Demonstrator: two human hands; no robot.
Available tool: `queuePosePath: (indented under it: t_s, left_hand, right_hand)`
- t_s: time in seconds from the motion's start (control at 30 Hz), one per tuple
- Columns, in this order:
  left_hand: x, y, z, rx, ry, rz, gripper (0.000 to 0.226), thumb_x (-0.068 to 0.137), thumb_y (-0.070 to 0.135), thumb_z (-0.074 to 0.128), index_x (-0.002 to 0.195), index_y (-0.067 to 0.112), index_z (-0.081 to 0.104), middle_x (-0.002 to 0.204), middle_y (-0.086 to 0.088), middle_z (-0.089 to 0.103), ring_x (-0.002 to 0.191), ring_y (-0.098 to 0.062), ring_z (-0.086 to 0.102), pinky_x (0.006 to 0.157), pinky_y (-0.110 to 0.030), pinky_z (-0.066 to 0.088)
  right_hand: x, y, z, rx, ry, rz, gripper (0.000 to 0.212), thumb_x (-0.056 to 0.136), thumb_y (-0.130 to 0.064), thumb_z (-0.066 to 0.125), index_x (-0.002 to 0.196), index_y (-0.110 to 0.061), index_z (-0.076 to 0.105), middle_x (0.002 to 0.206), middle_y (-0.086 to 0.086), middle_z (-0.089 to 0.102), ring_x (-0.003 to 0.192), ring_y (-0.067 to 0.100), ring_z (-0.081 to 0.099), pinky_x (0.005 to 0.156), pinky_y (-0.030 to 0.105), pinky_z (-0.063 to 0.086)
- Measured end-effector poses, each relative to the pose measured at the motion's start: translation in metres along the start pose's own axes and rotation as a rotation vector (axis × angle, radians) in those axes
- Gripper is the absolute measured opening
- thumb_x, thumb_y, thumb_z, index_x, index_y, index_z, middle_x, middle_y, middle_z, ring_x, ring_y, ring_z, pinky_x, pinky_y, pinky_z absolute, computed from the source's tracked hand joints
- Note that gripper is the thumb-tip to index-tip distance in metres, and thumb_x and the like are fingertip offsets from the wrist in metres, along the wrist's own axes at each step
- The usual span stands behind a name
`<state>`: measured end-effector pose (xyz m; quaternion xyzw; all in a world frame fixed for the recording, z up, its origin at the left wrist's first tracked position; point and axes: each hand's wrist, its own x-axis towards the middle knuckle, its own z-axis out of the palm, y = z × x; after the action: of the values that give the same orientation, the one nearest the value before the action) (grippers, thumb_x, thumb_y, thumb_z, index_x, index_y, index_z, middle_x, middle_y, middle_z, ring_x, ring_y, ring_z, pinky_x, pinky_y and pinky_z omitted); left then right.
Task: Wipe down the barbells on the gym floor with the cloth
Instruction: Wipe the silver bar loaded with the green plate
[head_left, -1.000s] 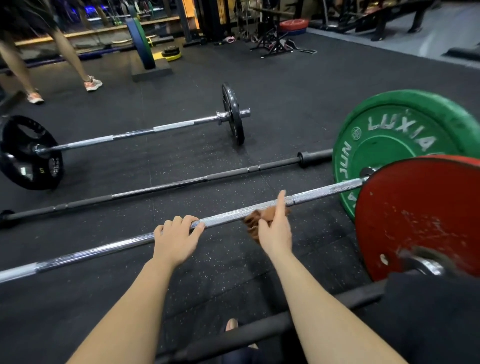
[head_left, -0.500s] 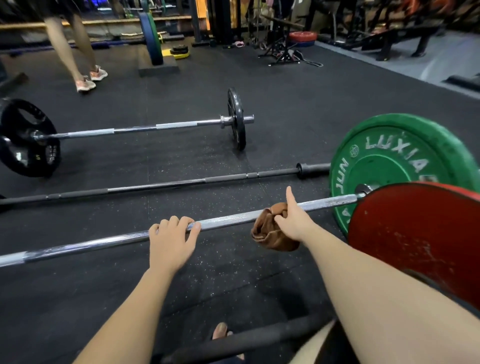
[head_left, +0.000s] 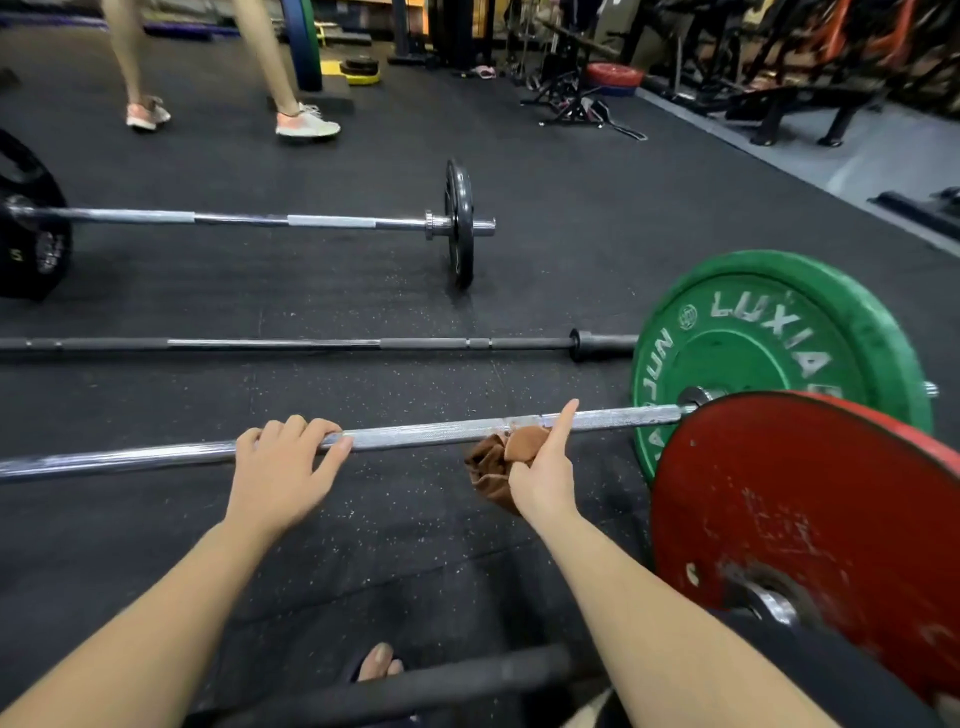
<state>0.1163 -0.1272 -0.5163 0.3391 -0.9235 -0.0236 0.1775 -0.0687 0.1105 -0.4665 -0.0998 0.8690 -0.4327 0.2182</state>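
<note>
A silver barbell (head_left: 415, 434) lies across the black floor, its right end carrying a green plate (head_left: 769, 343). My left hand (head_left: 280, 467) grips the bar near its middle, fingers curled over it. My right hand (head_left: 540, 473) holds a crumpled brown cloth (head_left: 493, 467) against the bar further right, with one finger stretched up across the bar. Beyond lie a bare black barbell (head_left: 322, 343) and a chrome barbell (head_left: 239, 219) with small black plates.
A red plate (head_left: 810, 519) on a dark bar (head_left: 415, 680) sits close at my right, by my sandalled foot (head_left: 379, 662). A person's legs (head_left: 291, 109) stand at the far left. Racks, benches and loose plates line the back and right edge.
The cloth and my right hand have slid a little along the silver bar while my left hand kept its grip. The person at the back has walked to the right.
</note>
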Motion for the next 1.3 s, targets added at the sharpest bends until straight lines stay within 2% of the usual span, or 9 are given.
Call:
queuePosePath:
  t_s: [0.2,0.33,0.53,0.67,0.87,0.97,1.03,1.13,1.3]
  left_hand:
    - [0.001,0.003,-0.005,-0.024,-0.064,-0.044,0.05,0.093,0.065,0.024,0.101,0.037,0.064,0.085,0.011,0.05,0.089,-0.022,0.053,0.099,-0.048,0.035]
    - [0.001,0.003,-0.007,-0.03,-0.082,-0.056,0.05,0.093,0.066,0.022,0.101,0.038,0.063,0.084,0.012,0.049,0.086,-0.019,0.049,0.098,-0.047,0.036]
    - [0.002,0.005,-0.011,0.013,-0.135,-0.049,0.049,0.094,0.064,0.022,0.104,0.038,0.063,0.085,0.011,0.05,0.088,-0.021,0.052,0.1,-0.047,0.035]
    - [0.011,0.021,-0.024,-0.004,-0.304,-0.148,0.038,0.099,0.056,0.026,0.105,0.038,0.059,0.097,0.007,0.052,0.105,-0.023,0.052,0.115,-0.05,0.022]
    - [0.045,0.101,-0.026,-0.135,-0.43,0.067,0.043,0.105,0.051,0.032,0.143,0.043,0.049,0.141,0.006,0.05,0.14,-0.017,0.037,0.124,-0.053,0.001]
    - [0.049,0.142,-0.013,-0.099,-0.566,0.097,0.048,0.105,0.057,0.023,0.151,0.047,0.035,0.149,0.004,0.043,0.143,-0.024,0.034,0.121,-0.057,0.009]
    - [0.045,0.148,-0.006,0.019,-0.558,0.107,0.048,0.104,0.06,0.02,0.148,0.046,0.034,0.144,0.0,0.044,0.134,-0.028,0.039,0.113,-0.053,0.024]
    - [0.045,0.141,-0.007,0.023,-0.571,0.101,0.047,0.105,0.06,0.019,0.146,0.046,0.035,0.139,0.0,0.046,0.129,-0.027,0.041,0.106,-0.049,0.029]
    - [0.045,0.141,-0.006,0.015,-0.582,0.095,0.045,0.104,0.059,0.019,0.144,0.047,0.036,0.138,0.002,0.047,0.128,-0.026,0.041,0.105,-0.048,0.029]
  right_hand:
    - [0.01,0.007,-0.013,0.122,0.036,0.015,0.108,0.093,0.012,0.047,0.157,-0.044,-0.019,0.095,-0.01,0.057,0.08,0.003,0.055,0.072,0.023,0.044]
    - [0.021,0.009,-0.02,0.123,0.117,0.056,0.108,0.093,0.012,0.046,0.156,-0.047,-0.02,0.1,0.002,0.06,0.079,0.007,0.055,0.083,0.035,0.046]
    - [0.023,0.008,0.008,0.247,0.086,0.01,0.111,0.091,0.015,0.048,0.157,-0.041,-0.021,0.102,-0.001,0.065,0.08,-0.002,0.056,0.063,0.004,0.038]
    - [0.025,0.009,0.021,0.205,0.048,-0.059,0.108,0.092,0.01,0.052,0.158,-0.041,-0.017,0.113,0.006,0.059,0.09,0.006,0.056,0.094,0.025,0.039]
    - [0.028,0.017,0.023,0.187,0.043,-0.134,0.102,0.092,-0.009,0.071,0.158,-0.05,0.005,0.111,0.0,0.049,0.092,0.001,0.051,0.092,0.021,0.035]
    - [0.032,0.02,0.02,0.205,0.114,-0.155,0.089,0.097,-0.001,0.059,0.159,-0.048,0.016,0.108,0.004,0.051,0.091,-0.001,0.055,0.096,0.022,0.04]
    - [0.039,0.022,0.011,0.306,0.204,-0.105,0.088,0.096,0.01,0.052,0.158,-0.045,0.023,0.108,0.002,0.048,0.092,-0.002,0.059,0.098,0.021,0.042]
    - [0.05,0.025,-0.009,0.401,0.368,0.019,0.091,0.094,0.014,0.052,0.159,-0.043,0.023,0.113,0.006,0.049,0.091,0.005,0.059,0.099,0.023,0.04]
    - [0.042,0.021,-0.001,0.195,0.218,-0.037,0.094,0.099,-0.001,0.055,0.159,-0.049,0.001,0.114,0.004,0.051,0.102,0.014,0.053,0.098,0.03,0.038]
